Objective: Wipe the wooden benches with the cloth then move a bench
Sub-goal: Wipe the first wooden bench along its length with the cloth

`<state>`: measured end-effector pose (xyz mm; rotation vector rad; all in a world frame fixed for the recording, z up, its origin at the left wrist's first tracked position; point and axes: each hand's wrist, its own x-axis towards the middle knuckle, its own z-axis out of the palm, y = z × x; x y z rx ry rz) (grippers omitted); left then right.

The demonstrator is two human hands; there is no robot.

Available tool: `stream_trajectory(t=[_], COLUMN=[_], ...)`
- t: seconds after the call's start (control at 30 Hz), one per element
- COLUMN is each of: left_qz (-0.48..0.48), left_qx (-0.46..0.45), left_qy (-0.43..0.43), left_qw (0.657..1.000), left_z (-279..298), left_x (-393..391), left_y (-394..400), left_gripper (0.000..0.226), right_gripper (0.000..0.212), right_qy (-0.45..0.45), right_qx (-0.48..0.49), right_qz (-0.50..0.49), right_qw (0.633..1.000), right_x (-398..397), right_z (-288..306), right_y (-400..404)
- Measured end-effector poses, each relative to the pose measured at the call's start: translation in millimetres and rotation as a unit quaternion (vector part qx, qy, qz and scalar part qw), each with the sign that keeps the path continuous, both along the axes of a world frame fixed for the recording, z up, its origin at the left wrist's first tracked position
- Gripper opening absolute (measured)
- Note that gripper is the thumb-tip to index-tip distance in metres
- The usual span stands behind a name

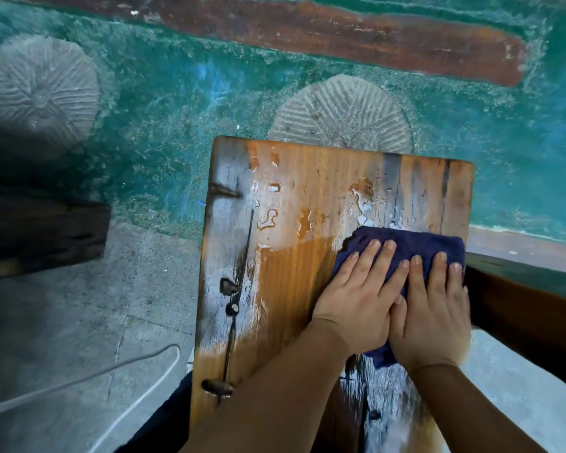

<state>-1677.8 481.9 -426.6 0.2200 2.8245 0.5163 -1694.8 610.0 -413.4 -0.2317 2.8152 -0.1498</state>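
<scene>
While both palms press flat on a dark blue cloth (406, 246), the wet orange-brown wooden bench (291, 273) runs lengthwise away from the person, its far end reaching toward a teal-painted floor (177, 109). That cloth lies near the bench's right edge, a little short of the far right corner. Spread over the cloth's near left part, the left hand (360, 295) has its fingers stretched out, not curled around the fabric; the right hand (435, 308) lies just beside it, touching it at the thumb side, fingers likewise extended and pressing down rather than gripping. Beads and small pools of water sit on the far half of the bench, and a smooth damp band shows left of the cloth. Along the bench's left edge runs a dark crack with a few holes. A white cable (118, 371) curves over the grey concrete floor (62, 322) to the left, and another dark wooden bench (530, 308) stands just beside the right edge.
</scene>
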Motion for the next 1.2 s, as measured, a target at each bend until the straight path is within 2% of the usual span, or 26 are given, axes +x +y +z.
stream_trajectory(t=[0.27, 0.47, 0.6, 0.83, 0.9, 1.07, 1.2], left_qz=[-0.026, -0.068, -0.034, 0.06, 0.085, 0.106, 0.095], left_qx=[-0.018, -0.033, -0.039, -0.082, -0.071, -0.038, -0.064], left_qy=[0.002, 0.031, 0.043, 0.036, 0.027, -0.004, 0.008], left_qw=[1.0, 0.997, 0.998, 0.994, 0.994, 0.994, 0.993], left_z=[0, -4, -6, -2, 0, 4, 5], left_x=[-3, -59, -73, -57, -52, -50, -56], left_y=[-4, -31, -79, -225, -254, -267, -256], left_gripper=[0.06, 0.063, 0.059, 0.06, 0.059, 0.06, 0.063], right_gripper=[0.066, 0.067, 0.067, 0.067, 0.065, 0.064, 0.064], right_qy=[-0.01, 0.005, 0.002, -0.017, -0.02, -0.015, -0.015], right_qx=[0.014, 0.036, 0.029, -0.032, -0.038, -0.05, -0.06], right_qz=[-0.001, 0.0, 0.022, 0.093, 0.106, 0.146, 0.166], right_qw=[1.0, 0.999, 0.999, 0.995, 0.993, 0.988, 0.984], right_x=[-5, -50, -71, -77, -75, -80, -87], right_z=[6, 6, 4, -3, -6, -11, -10], right_y=[-2, -19, -69, -218, -249, -260, -247])
